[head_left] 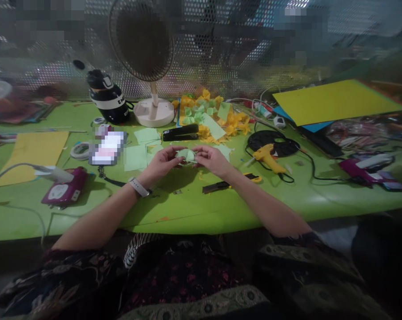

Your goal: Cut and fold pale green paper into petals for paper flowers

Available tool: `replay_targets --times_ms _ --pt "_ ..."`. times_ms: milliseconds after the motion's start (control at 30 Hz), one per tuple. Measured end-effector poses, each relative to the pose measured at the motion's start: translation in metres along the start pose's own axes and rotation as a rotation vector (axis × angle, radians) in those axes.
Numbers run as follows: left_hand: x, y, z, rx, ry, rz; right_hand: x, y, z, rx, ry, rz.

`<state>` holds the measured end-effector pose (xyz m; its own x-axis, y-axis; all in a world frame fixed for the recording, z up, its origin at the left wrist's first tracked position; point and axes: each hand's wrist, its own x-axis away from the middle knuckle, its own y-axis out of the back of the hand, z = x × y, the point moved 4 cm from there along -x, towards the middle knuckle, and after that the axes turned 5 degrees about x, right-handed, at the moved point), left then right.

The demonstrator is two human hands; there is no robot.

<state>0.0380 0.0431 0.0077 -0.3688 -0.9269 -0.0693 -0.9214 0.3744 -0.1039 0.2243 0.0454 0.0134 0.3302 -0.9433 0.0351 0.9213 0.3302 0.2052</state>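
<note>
Between my two hands is a small piece of light green paper [186,155], bent into a curved shape. The fingers of my left hand [164,161] pinch its left side, and my right hand [211,159] pinches the right side. Just beyond them lies a black stapler [181,132]. Light green paper squares [136,158] rest by my left hand. Behind the stapler is a heap of folded light green paper pieces [201,109] and orange paper flowers [237,124]. A box cutter [217,186] lies under my right forearm.
A yellow glue gun [269,159] lies on a black stand at the right, its cord running to a purple power strip [364,172]. A fan [154,112] and black bottle [109,100] stand at the back. Another purple power strip [64,189] and a phone [108,147] are left.
</note>
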Motion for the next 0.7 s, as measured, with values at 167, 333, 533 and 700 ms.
replay_targets --times_ms 167,333,533,700 --pt "0.0007 -0.0008 -0.0015 -0.07 -0.03 0.013 -0.0003 -0.0013 0.0015 -0.027 -0.004 0.07" --pt "0.0033 -0.0055 -0.003 -0.126 -0.099 0.071 0.0011 -0.003 0.0032 -0.051 -0.056 0.155" --pt "0.005 -0.0092 -0.0043 -0.151 -0.118 0.171 0.0017 -0.005 0.003 -0.087 -0.036 0.24" --pt "0.0041 -0.0099 -0.0061 -0.233 -0.19 0.19 -0.0002 -0.0052 -0.0033 -0.144 -0.062 0.293"
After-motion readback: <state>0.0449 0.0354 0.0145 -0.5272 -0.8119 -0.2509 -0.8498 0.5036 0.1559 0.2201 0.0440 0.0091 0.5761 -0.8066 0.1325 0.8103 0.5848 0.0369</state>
